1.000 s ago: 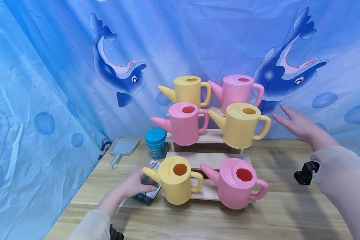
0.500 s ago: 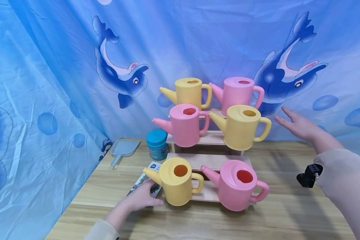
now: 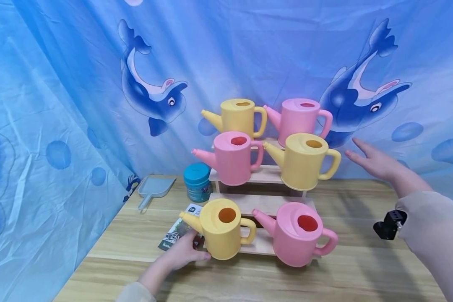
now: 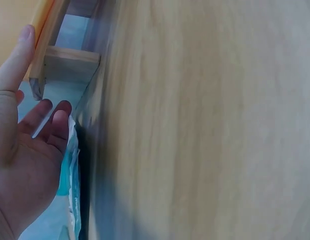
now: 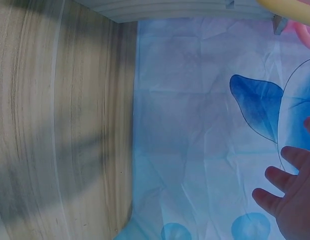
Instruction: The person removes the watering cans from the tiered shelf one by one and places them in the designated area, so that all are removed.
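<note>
In the head view my left hand (image 3: 183, 251) is at the lower left of a yellow watering can (image 3: 220, 239) on the front step of a wooden rack. Its thumb lies by the can's base, and the other fingers are partly hidden behind the can. The left wrist view shows the thumb (image 4: 17, 62) straight along the step's edge and loosely bent fingers beneath. My right hand (image 3: 377, 163) hovers with spread fingers, right of another yellow watering can (image 3: 303, 163) and apart from it. A pink watering can (image 3: 296, 239) stands beside the front yellow one.
Higher steps of the rack (image 3: 260, 203) bear another pink watering can (image 3: 232, 161), and at the top a yellow one (image 3: 237, 117) and a pink one (image 3: 298, 119). Left of it are a printed packet (image 3: 175, 228), a teal tub (image 3: 197, 184) and a dustpan (image 3: 155, 186). A dolphin curtain (image 3: 230, 50) hangs behind.
My left hand has moved right and slightly down, off the printed packet towards the front yellow can's base, uncovering more of the packet. The right hand has barely moved, and the cans stand as before.
</note>
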The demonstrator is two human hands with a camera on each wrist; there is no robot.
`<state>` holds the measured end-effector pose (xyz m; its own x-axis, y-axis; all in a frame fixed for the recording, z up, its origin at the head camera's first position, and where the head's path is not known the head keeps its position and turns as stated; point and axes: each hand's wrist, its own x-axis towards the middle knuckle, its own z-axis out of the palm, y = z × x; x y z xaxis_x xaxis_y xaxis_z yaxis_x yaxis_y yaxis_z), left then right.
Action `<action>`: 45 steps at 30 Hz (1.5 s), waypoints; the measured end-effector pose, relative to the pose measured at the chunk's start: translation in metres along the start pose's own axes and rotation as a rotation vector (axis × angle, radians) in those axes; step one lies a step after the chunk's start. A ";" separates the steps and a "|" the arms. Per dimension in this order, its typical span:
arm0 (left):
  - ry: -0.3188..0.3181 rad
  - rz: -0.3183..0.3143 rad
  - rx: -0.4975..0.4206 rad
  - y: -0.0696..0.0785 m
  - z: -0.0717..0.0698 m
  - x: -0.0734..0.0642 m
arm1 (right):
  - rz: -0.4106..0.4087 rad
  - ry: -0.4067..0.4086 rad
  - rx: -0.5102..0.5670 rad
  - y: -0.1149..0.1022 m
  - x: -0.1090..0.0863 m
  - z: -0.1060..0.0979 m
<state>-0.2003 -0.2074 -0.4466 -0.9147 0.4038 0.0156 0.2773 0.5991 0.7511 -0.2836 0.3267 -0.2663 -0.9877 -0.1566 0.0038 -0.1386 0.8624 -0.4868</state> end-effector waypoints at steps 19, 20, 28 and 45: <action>0.082 0.054 0.007 -0.001 0.019 0.002 | -0.011 -0.010 0.006 -0.004 0.003 0.002; 0.088 0.054 0.009 0.000 0.020 0.003 | -0.016 -0.011 0.008 -0.004 0.003 0.002; 0.154 0.069 0.032 0.001 0.027 0.009 | -0.058 -0.022 -0.006 -0.005 0.006 0.008; 0.250 -0.003 -0.038 -0.002 0.034 -0.003 | 0.007 -0.030 0.042 -0.007 0.007 0.000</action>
<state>-0.1883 -0.1865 -0.4705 -0.9611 0.2158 0.1723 0.2675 0.5717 0.7756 -0.2891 0.3191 -0.2630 -0.9858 -0.1659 -0.0259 -0.1280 0.8426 -0.5231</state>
